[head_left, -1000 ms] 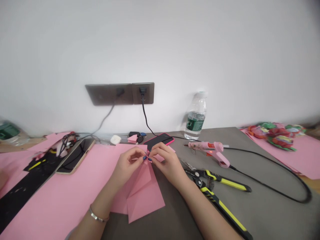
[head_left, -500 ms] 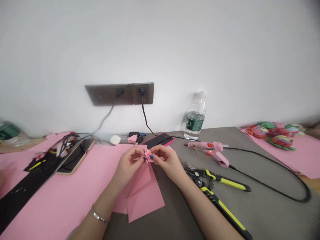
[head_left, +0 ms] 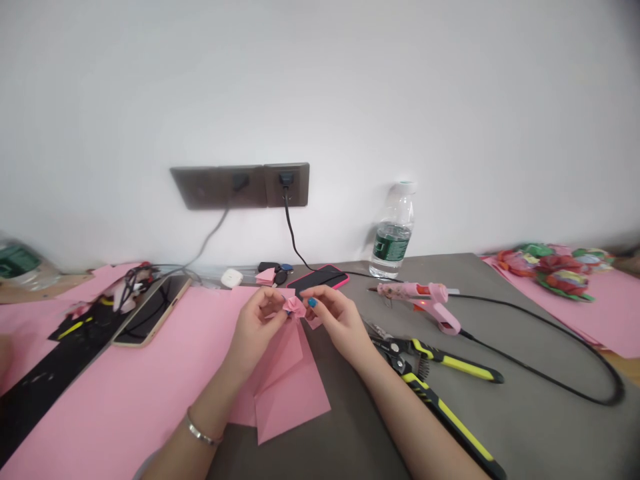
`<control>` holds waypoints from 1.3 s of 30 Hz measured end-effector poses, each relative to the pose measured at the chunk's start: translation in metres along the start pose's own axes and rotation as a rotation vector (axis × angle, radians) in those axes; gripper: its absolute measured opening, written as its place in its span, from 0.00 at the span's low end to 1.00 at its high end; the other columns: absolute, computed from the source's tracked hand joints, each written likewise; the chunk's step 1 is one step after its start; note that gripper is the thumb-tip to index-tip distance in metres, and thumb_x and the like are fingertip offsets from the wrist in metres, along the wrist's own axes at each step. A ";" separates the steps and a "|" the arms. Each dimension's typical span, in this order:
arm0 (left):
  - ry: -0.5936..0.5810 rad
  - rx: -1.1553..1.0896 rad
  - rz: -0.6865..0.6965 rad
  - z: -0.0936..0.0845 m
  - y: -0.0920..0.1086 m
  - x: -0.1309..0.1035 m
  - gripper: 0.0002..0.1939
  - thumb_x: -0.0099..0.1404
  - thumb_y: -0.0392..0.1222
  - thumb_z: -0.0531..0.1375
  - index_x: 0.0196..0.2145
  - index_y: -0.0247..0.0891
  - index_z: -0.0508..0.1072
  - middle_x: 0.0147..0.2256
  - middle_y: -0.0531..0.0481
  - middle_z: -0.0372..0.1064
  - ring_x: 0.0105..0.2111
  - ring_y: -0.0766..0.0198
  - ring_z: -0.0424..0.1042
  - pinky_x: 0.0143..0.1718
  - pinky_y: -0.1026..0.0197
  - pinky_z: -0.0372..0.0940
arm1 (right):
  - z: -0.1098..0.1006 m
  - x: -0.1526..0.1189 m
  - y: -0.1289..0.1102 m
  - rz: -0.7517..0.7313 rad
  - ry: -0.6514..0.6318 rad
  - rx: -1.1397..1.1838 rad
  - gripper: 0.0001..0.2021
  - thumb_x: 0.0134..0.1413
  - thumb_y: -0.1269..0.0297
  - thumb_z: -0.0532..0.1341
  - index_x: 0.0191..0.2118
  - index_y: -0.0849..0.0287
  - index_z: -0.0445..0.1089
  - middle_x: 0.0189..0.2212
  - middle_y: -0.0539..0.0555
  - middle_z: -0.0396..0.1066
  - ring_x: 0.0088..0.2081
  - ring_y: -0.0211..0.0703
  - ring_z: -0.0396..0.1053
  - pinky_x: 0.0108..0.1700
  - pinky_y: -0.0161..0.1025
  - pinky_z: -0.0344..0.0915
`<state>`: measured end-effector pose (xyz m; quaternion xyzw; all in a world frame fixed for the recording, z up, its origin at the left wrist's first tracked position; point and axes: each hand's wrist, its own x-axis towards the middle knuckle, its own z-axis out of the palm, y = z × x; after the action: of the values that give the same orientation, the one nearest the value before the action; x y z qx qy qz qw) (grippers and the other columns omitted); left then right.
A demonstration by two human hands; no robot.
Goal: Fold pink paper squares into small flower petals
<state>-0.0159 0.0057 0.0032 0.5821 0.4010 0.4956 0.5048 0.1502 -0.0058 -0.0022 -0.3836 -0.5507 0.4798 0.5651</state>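
Observation:
Between the fingertips of my left hand [head_left: 263,323] is a small folded pink paper flower [head_left: 295,306], held by the thumb and forefinger. My right hand [head_left: 337,320] is just to the right of the flower, with thumb and forefinger slightly apart; its other fingers are partly hidden. Beneath both hands lies a creased pink paper sheet [head_left: 293,407], partly over other pink paper on the grey tabletop [head_left: 370,427].
Right of my hands are pliers [head_left: 450,360] with yellow-black handles, a plugged-in pink glue gun [head_left: 425,299] and a water bottle [head_left: 393,233]. Phones [head_left: 153,313] and large pink sheets [head_left: 120,387] lie left. Colourful paper flowers [head_left: 560,267] sit far right.
My right thumb has come off the flower and moved slightly up and right. The flower stays in my left fingers, its folded face now more exposed.

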 end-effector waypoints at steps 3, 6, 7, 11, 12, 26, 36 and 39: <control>0.042 -0.012 0.029 0.002 0.000 -0.001 0.06 0.62 0.39 0.62 0.30 0.39 0.66 0.32 0.53 0.68 0.35 0.64 0.72 0.37 0.62 0.69 | 0.002 0.001 0.001 -0.005 -0.008 0.089 0.11 0.52 0.57 0.66 0.39 0.57 0.70 0.34 0.52 0.71 0.33 0.40 0.69 0.34 0.37 0.66; 0.001 0.012 0.042 0.004 0.003 -0.003 0.06 0.62 0.39 0.62 0.30 0.38 0.68 0.33 0.52 0.68 0.37 0.63 0.72 0.38 0.62 0.70 | 0.001 0.002 0.004 -0.005 0.030 0.109 0.10 0.49 0.59 0.67 0.36 0.57 0.70 0.33 0.51 0.71 0.32 0.39 0.68 0.34 0.37 0.66; -0.024 0.024 0.043 0.005 0.004 -0.004 0.05 0.61 0.39 0.63 0.31 0.38 0.69 0.34 0.51 0.69 0.38 0.62 0.72 0.40 0.62 0.70 | 0.000 0.003 0.004 -0.006 0.056 0.106 0.10 0.49 0.59 0.67 0.35 0.57 0.71 0.32 0.51 0.71 0.31 0.39 0.68 0.34 0.37 0.67; -0.096 0.015 0.008 0.002 0.004 -0.005 0.07 0.64 0.44 0.61 0.34 0.38 0.72 0.38 0.48 0.71 0.40 0.60 0.74 0.42 0.58 0.71 | -0.006 0.005 0.005 0.002 0.139 0.073 0.10 0.50 0.58 0.67 0.35 0.58 0.72 0.31 0.52 0.73 0.31 0.39 0.69 0.35 0.37 0.67; -0.091 0.000 -0.005 0.002 0.003 -0.005 0.08 0.64 0.45 0.61 0.34 0.38 0.71 0.37 0.48 0.71 0.39 0.60 0.74 0.41 0.58 0.71 | -0.007 0.005 0.004 0.004 0.143 0.059 0.10 0.50 0.58 0.66 0.34 0.58 0.72 0.31 0.52 0.73 0.31 0.39 0.69 0.34 0.37 0.67; -0.012 0.168 0.100 -0.002 0.005 -0.002 0.04 0.63 0.41 0.61 0.32 0.40 0.72 0.36 0.49 0.70 0.39 0.61 0.72 0.37 0.63 0.69 | -0.006 0.004 0.004 0.094 0.034 0.176 0.14 0.53 0.51 0.63 0.38 0.56 0.74 0.32 0.53 0.75 0.29 0.39 0.70 0.33 0.37 0.68; -0.076 0.159 0.048 -0.002 0.001 0.000 0.06 0.63 0.41 0.61 0.29 0.38 0.72 0.33 0.49 0.70 0.37 0.61 0.71 0.39 0.62 0.67 | -0.002 0.004 0.005 0.114 -0.049 0.179 0.15 0.45 0.59 0.71 0.39 0.57 0.74 0.32 0.51 0.74 0.31 0.39 0.70 0.34 0.37 0.67; -0.110 0.242 0.068 -0.002 0.002 -0.001 0.06 0.62 0.42 0.61 0.29 0.38 0.74 0.34 0.48 0.70 0.36 0.60 0.71 0.35 0.62 0.66 | -0.002 0.005 0.008 0.117 -0.075 0.165 0.16 0.42 0.59 0.72 0.38 0.58 0.74 0.32 0.51 0.72 0.29 0.37 0.68 0.32 0.36 0.66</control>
<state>-0.0184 0.0050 0.0055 0.6785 0.4095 0.4277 0.4349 0.1509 0.0008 -0.0092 -0.3491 -0.5068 0.5698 0.5446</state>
